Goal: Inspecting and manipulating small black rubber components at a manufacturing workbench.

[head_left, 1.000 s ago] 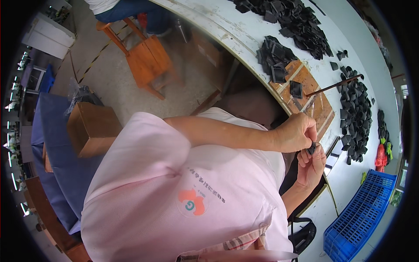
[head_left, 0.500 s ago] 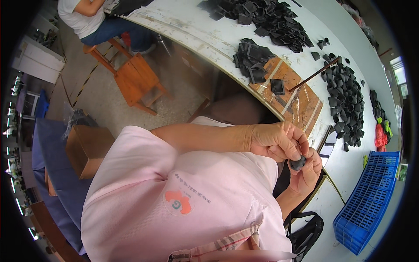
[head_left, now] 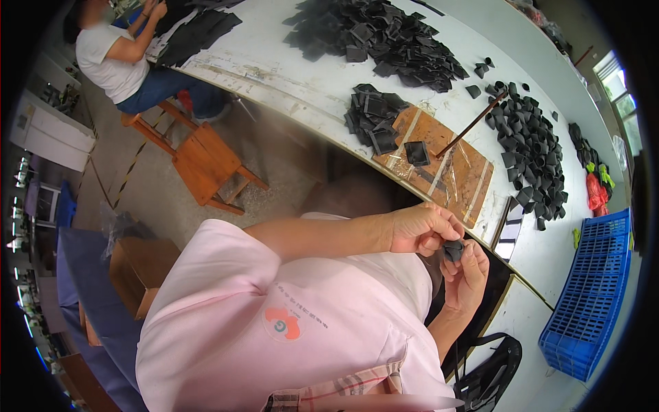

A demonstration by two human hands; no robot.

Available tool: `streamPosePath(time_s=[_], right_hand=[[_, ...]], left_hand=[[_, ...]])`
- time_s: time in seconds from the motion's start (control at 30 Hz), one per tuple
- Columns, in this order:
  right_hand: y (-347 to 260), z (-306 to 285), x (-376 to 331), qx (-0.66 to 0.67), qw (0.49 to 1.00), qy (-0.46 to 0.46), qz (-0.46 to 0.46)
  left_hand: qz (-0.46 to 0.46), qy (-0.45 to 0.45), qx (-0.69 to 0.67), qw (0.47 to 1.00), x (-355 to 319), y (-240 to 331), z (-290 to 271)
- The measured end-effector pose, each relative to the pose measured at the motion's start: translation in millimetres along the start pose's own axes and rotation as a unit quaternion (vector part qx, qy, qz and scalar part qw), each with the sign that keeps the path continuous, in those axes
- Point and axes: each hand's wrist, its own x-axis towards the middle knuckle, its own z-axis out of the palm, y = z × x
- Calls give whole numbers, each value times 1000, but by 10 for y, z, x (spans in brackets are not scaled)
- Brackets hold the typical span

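Just off the edge of a long white table (head_left: 274, 72), two bare hands meet in front of a soft pink shirt (head_left: 226, 323). The left hand (head_left: 419, 230) is bent, its thumb and finger pinched tight on a small black piece (head_left: 453, 250). The right hand (head_left: 468, 278) has its fingertips closed on the same piece from the other side. So the piece sits between the two hands, up off the table. It looks bendy and rounded, but the fingers hide some of its shape.

Near the hands lies a flat brown board (head_left: 461, 180), scuffed, with pale strips and shiny clear tape across it. A thin brown rod (head_left: 473, 125) slants up from it. One flat black square (head_left: 417, 153) with a raised rim rests on the board.

Just beside the board is a small messy pile of flat black squares (head_left: 374, 117). Behind it is a much bigger heap of flat black pieces (head_left: 391, 48). Past the rod, lots of curled black pieces (head_left: 528, 154) lie bunched up. Farther right stands a blue crate (head_left: 587, 295), hard and full of little holes.
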Motion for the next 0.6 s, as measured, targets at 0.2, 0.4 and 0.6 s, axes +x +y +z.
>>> streamPosePath(time_s=[0.2,0.4,0.6], right_hand=[[6,43,61,-5,1000,11,23],[21,55,112,15,1000,0,26],[26,61,158,71,996,-29,41]], left_hand=[[-5,26,-9,1000,-25,19,-23],[9,53,-11,998,-40,55,7],[22,39,-16,999,-24,80,-55]])
